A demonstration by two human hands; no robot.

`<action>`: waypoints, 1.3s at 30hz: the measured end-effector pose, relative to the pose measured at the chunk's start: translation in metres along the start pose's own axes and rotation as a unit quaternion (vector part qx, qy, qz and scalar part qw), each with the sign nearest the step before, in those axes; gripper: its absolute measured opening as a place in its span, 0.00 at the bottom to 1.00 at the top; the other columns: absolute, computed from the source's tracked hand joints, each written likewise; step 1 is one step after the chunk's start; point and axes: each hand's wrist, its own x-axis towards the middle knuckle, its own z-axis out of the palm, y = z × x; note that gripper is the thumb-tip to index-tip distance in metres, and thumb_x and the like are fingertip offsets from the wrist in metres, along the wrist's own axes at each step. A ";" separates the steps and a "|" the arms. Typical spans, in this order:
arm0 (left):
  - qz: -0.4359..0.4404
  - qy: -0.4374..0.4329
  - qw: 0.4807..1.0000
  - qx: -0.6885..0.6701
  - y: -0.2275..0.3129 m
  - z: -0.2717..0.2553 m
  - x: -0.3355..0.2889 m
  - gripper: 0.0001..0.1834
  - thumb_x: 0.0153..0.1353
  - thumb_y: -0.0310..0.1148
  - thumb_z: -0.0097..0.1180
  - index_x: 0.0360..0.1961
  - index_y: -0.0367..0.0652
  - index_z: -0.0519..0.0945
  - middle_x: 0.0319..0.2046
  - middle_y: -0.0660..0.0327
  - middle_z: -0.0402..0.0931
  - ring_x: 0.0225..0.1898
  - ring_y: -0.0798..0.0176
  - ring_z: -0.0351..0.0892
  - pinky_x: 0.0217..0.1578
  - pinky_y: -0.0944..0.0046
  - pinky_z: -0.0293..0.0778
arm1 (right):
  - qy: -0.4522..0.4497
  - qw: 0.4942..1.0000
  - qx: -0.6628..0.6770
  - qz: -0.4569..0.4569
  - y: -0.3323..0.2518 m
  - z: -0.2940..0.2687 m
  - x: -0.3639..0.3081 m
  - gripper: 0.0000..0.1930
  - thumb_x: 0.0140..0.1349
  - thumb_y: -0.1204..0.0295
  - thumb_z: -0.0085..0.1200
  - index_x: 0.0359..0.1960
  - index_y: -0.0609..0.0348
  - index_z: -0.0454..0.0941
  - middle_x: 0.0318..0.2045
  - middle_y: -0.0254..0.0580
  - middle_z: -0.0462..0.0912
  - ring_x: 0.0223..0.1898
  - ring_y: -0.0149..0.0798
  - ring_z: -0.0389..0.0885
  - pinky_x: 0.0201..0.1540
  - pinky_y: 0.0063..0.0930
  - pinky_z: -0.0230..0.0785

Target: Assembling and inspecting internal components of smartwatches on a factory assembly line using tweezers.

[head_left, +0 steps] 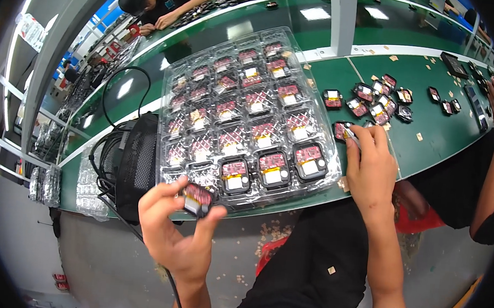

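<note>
My left hand [175, 232] holds a small black square part with a red circuit face [198, 199] at the near edge of the green table, just below a clear plastic tray [313, 184]. The tray's pockets hold several of the same parts, the front row in black frames. My right hand [369, 165] rests on the table right of the tray, fingers pinched on another small black part [346, 131]. A loose group of the same parts [376, 103] lies beyond that hand.
A black mesh bag with cables [134, 166] sits left of the tray. Another person's arm [493, 148] reaches in at the right edge. A person in black [160, 2] works at the far table. Small tan scraps litter the table and floor.
</note>
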 end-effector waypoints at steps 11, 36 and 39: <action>-0.020 -0.123 0.971 0.202 0.000 -0.001 0.011 0.11 0.54 0.27 0.74 0.38 0.35 0.87 0.42 0.54 0.85 0.51 0.49 0.85 0.55 0.53 0.78 | -0.008 0.999 -0.034 0.022 -0.001 0.001 -0.001 0.12 0.66 0.68 0.65 0.48 0.56 0.82 0.44 0.41 0.78 0.33 0.50 0.86 0.34 0.46 0.75; -0.053 -0.206 0.955 0.208 0.006 -0.013 0.043 0.23 0.55 0.22 0.71 0.53 0.36 0.83 0.53 0.49 0.85 0.64 0.41 0.79 0.64 0.48 0.70 | -0.007 1.000 -0.017 0.010 0.002 0.001 -0.004 0.15 0.60 0.66 0.71 0.44 0.55 0.80 0.47 0.38 0.79 0.36 0.48 0.87 0.36 0.44 0.78; -0.031 -0.234 0.944 0.232 0.007 -0.014 0.047 0.23 0.55 0.22 0.71 0.53 0.37 0.83 0.52 0.49 0.85 0.64 0.40 0.78 0.64 0.48 0.71 | -0.002 1.000 -0.018 0.005 0.003 0.001 -0.004 0.15 0.59 0.66 0.71 0.44 0.55 0.80 0.47 0.38 0.79 0.36 0.48 0.87 0.36 0.44 0.77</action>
